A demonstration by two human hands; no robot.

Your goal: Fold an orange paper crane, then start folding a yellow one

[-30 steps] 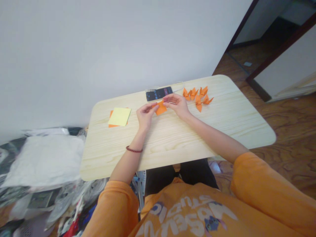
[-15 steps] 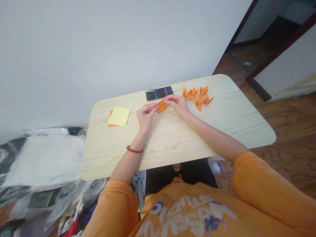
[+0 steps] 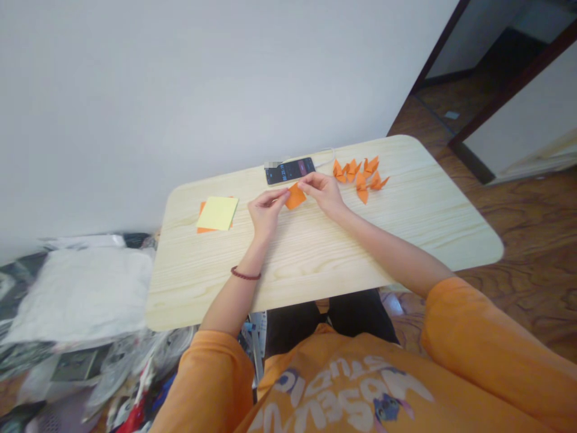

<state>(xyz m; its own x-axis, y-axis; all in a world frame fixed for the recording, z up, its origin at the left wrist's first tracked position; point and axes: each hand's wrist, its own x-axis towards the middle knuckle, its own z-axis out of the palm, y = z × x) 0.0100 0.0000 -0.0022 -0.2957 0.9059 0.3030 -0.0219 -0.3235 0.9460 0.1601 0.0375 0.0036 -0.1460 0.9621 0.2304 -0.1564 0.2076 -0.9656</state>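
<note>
A small folded square of orange origami paper (image 3: pixel 296 197) is held up between my two hands above the middle of the table. My left hand (image 3: pixel 267 210) pinches its left corner with thumb and fingers. On the other side, my right hand (image 3: pixel 323 191) pinches the upper right corner the same way. Just to the right lie several folded orange paper cranes (image 3: pixel 362 185) in a loose cluster. At the left, a stack of square paper (image 3: pixel 219 213) rests on the table, yellow on top with orange edges showing beneath.
Behind my hands a phone (image 3: pixel 289 171) lies with its screen lit and a white cable (image 3: pixel 325 161) plugged in. The pale wooden table (image 3: pixel 315 258) stands against a white wall. Bags and other clutter (image 3: pixel 85 294) fill the floor at the left; a doorway opens at the right.
The folded orange square has tilted slightly, so more of its face shows. Both hands keep their pinch and have barely moved.
</note>
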